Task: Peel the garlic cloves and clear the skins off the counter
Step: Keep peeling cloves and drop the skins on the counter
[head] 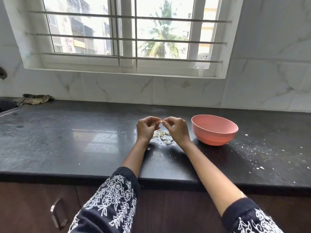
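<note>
A: Head view: what are the 2 hands doing?

B: The left hand [146,127] and right hand [176,128] are raised just above the black worktop [67,140], fingers curled, both pinching 1 small pale garlic clove [161,121] between their fingertips.

A: And the skins?

B: A loose pile of garlic skins [164,136] lies on the worktop right beneath the hands. A pink bowl [214,130] stands just to their right. A striped cloth [34,99] sits far left by the wall.
</note>
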Demonstrator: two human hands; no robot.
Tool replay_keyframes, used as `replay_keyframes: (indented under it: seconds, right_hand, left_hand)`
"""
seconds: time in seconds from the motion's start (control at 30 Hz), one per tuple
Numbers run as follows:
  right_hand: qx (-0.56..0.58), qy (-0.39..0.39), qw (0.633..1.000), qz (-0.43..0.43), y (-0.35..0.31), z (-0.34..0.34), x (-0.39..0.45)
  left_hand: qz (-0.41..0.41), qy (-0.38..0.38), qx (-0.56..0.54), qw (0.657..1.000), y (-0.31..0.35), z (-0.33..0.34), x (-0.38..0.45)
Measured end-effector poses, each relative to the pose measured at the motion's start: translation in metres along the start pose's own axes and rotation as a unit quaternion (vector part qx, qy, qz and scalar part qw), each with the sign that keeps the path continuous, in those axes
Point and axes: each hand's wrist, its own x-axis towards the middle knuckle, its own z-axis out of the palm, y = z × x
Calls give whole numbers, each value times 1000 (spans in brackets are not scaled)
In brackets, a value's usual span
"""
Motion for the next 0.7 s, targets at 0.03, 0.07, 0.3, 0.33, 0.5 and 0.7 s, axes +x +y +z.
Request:
replay_keyframes:
  seconds: [0.03, 0.07, 0.3, 0.33, 0.5, 0.7]
  right_hand:
    - [1, -1, 1000, -1, 0, 0, 1]
    - [-1, -3, 1000, 0, 1, 1, -1]
    - [-42, -6, 999, -8, 4, 0, -2]
    - [-49, -12, 999, -10, 4, 0, -2]
    - [-38, -16, 999, -12, 3, 2, -1]
    - [-37, -5, 999, -13, 3, 1, 0]
  left_hand:
    - [2, 3, 4, 1000, 0, 0, 1]
    - [3, 3, 7, 1000, -2, 0, -1]
    - [27, -12, 38, 999, 0, 2, -2]
    - [28, -11, 35, 999, 0, 2, -2]
    - [-5, -3, -16, 1000, 2, 2, -1]
    - [-33, -15, -42, 998, 4, 2, -2]
